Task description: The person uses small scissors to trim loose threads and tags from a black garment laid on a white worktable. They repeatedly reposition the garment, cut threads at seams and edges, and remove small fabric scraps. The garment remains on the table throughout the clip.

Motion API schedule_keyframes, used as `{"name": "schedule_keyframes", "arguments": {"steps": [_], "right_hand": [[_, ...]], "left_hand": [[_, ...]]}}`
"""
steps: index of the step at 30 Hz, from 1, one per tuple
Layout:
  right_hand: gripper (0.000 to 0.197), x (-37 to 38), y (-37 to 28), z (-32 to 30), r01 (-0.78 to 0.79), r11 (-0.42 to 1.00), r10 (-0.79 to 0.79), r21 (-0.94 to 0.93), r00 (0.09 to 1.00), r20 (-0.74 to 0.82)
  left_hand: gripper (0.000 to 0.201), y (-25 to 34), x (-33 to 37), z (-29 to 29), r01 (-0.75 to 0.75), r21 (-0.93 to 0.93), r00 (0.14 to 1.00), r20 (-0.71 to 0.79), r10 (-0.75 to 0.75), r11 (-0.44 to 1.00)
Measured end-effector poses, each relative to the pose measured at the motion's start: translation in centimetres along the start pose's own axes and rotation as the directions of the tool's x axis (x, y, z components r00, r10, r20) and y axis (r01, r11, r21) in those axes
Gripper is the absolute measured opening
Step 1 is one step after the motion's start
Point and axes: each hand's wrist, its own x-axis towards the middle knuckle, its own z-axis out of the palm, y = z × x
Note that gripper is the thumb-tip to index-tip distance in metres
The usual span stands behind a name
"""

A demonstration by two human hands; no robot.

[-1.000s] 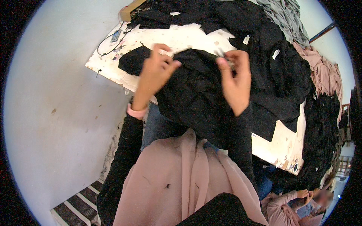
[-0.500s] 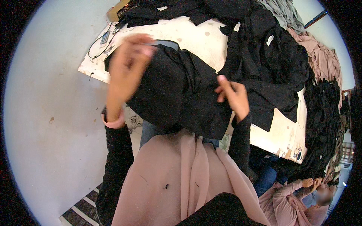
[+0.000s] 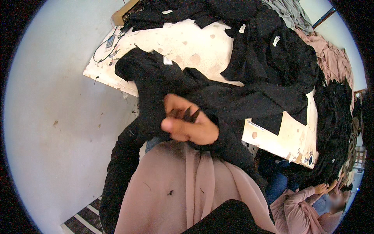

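A black garment [image 3: 154, 97] hangs over the near edge of the table in front of me, with a white label [image 3: 167, 61] at its far end. My left forearm reaches up to its left side; the black cloth hides my left hand and its fingers. In front of the garment, above my lap, is my right hand [image 3: 193, 124], slightly blurred. Its fingers are curled, with a small dark pointed thing [image 3: 191, 114] showing between them. The kind of that thing cannot be made out.
The stained white table [image 3: 191, 43] carries several black garments [image 3: 269, 50] heaped at the back and right. Pink cloth [image 3: 327, 56] and grey cloth [image 3: 290, 13] lie beyond. A cable and small keypad [image 3: 110, 41] sit at the left corner. Another person [image 3: 300, 206] works at lower right.
My right hand has moved left and toward me. My left hand has gone from above the garment to out of sight behind its cloth. The garment has shifted, and its white label now shows.
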Motion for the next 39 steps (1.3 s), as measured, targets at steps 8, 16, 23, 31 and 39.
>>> {"name": "schedule_keyframes", "arguments": {"steps": [8, 16, 23, 31, 39], "right_hand": [[0.023, -3.1, -2.7, 0.4, 0.321, 0.945, -0.284, 0.062, 0.899, -0.333], [0.018, -11.3, -7.9, -9.0, 0.689, 0.665, -0.625, -0.289, 0.302, -0.719], [0.019, -11.9, -7.2, -16.0, -0.233, 0.562, -0.820, -0.794, -0.034, -0.571], [0.023, -7.7, -6.8, -5.7, -0.317, -0.032, -0.917, -0.948, 0.387, -0.099], [0.010, -5.2, -7.2, -3.6, -0.156, -0.008, -0.869, -0.988, 0.489, -0.070]], "left_hand": [[0.036, -0.6, 2.1, 5.9, -0.296, -0.840, 0.851, -0.017, 0.524, 0.454], [0.037, -6.7, -1.7, -1.7, -0.551, -0.591, 0.570, -0.782, 0.252, -0.589], [0.063, -2.8, -0.8, 0.5, -0.456, -0.608, 0.575, -0.759, 0.307, -0.649], [0.083, 1.2, -0.7, 2.1, -0.486, -0.690, 0.633, -0.701, 0.328, -0.537], [0.069, 1.9, 0.4, 1.2, -0.765, -0.231, 0.494, -0.810, 0.317, 0.601]]}}
